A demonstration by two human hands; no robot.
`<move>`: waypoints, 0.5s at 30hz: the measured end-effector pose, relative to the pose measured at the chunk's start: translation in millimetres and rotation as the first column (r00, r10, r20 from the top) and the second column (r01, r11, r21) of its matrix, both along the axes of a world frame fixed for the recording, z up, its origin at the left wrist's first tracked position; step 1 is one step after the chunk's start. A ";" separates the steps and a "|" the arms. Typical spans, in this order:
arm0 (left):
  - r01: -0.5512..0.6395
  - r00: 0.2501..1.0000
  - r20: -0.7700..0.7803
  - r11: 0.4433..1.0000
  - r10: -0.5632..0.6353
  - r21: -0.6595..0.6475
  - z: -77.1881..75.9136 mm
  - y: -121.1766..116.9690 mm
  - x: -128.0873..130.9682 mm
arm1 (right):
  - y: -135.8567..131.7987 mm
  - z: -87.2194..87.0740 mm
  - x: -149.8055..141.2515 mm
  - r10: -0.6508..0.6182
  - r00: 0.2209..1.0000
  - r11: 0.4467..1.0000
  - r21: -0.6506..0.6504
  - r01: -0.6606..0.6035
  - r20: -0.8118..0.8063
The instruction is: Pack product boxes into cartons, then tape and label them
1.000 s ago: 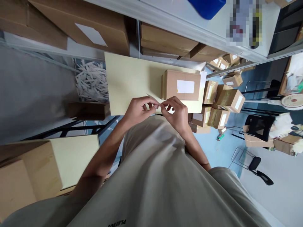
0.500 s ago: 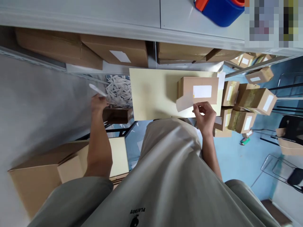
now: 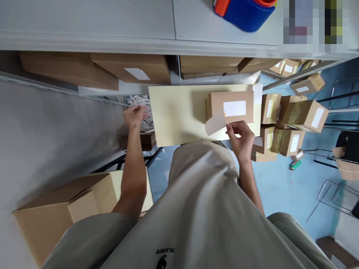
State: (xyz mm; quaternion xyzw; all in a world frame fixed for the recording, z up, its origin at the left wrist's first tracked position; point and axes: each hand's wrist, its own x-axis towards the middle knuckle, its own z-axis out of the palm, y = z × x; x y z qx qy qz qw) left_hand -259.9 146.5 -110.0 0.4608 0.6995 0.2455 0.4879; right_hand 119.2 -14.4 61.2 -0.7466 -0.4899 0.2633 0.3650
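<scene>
On the pale yellow board (image 3: pixel 174 116) lies a closed cardboard box (image 3: pixel 218 98) with a white label (image 3: pixel 234 108) on its face. My right hand (image 3: pixel 240 137) is closed in a pinch at the box's near edge, gripping a translucent white label sheet (image 3: pixel 215 124) that curls out to the left. My left hand (image 3: pixel 135 115) hovers at the board's left, over a bin of white paper strips (image 3: pixel 138 100). Its fingers reach to the right, somewhat apart and slightly blurred, and no strip shows in them.
Several taped cartons (image 3: pixel 291 112) are stacked right of the board. A shelf (image 3: pixel 112 44) with large boxes under it runs along the far side, a blue and red tape dispenser (image 3: pixel 246 15) on top. An open carton (image 3: pixel 42 224) stands at lower left.
My left hand has moved right, over the paper strips, and the white strip it held is no longer seen in it. The right hand keeps hold of the label sheet.
</scene>
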 end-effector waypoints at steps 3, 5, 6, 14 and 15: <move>-0.161 0.970 0.178 0.985 0.168 -0.055 32.0 -28.9 69.0 | 2.7 -2.2 8.9 0.040 0.997 0.998 0.053 -0.043 0.066; -0.090 0.916 0.385 0.993 0.110 -0.071 67.6 -55.4 120.3 | 3.2 -4.6 14.7 0.078 0.986 0.989 0.112 -0.095 0.144; -0.035 0.878 0.474 0.996 0.069 -0.080 86.6 -68.6 144.8 | 2.7 -6.1 17.4 0.101 0.977 0.982 0.140 -0.128 0.189; -0.102 0.790 0.594 0.988 0.153 -0.119 144.6 -113.6 256.8 | -10.8 -25.4 44.2 0.374 0.844 0.893 0.098 -0.439 0.384; -0.125 0.802 0.573 0.985 0.170 -0.118 141.1 -114.0 263.1 | -12.3 -28.7 48.5 0.390 0.835 0.886 0.090 -0.455 0.388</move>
